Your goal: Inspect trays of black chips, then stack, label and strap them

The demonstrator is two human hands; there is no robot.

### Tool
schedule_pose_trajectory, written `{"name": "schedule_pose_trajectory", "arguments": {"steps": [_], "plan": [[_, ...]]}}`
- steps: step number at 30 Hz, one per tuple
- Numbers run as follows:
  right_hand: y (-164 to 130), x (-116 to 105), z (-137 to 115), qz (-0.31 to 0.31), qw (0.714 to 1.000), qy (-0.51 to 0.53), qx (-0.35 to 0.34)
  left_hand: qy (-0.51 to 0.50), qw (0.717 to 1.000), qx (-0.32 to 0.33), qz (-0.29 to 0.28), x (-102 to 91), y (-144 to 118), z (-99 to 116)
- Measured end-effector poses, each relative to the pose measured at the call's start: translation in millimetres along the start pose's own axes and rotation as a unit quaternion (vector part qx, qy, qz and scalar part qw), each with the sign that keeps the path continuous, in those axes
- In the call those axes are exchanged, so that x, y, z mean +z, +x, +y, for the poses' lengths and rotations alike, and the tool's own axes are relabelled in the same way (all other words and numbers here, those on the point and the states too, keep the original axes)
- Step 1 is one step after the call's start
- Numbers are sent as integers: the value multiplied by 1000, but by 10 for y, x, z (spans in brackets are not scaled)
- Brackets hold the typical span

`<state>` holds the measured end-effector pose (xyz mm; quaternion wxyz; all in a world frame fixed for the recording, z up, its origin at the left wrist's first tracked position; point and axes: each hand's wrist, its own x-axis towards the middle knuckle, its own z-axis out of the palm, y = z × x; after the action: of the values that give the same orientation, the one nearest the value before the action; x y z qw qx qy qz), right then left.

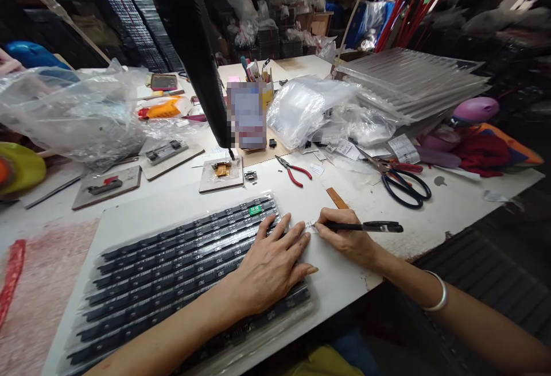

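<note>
My left hand (271, 261) lies flat, fingers spread, on the right end of a clear plastic tray (129, 232) filled with rows of black strip parts (172, 261). My right hand (344, 238) grips a black pen (370, 227), its tip on a small white label (310, 225) on the white table (430, 215) just right of the tray. A green tag (255, 210) sits on the tray's top right corner. A silver bangle (438, 291) is on my right wrist.
Red-handled pliers (295, 170), black-and-red scissors (402, 181) and a wooden strip (336, 197) lie beyond my hands. Small jig boards (221, 174) (107, 185) sit mid-table. Clear plastic bags (77, 112) (305, 106), stacked clear trays (413, 80) and a black post (193, 49) stand behind.
</note>
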<state>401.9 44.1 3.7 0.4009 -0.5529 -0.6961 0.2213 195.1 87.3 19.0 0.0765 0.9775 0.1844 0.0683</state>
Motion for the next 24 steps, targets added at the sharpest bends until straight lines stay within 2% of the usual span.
{"name": "schedule_pose_trajectory", "arguments": {"steps": [8,17,24], "plan": [[-5,5,12,13,1000,-14,-13,-2,1000,-1,-2,7,-3,1],[2,-4,2,4,1000,9,6,-4,1000,-3,-8,-5,-7,7],[3,5,15,29,999,-13,17,-5,1000,-4,-4,9,-13,5]]}}
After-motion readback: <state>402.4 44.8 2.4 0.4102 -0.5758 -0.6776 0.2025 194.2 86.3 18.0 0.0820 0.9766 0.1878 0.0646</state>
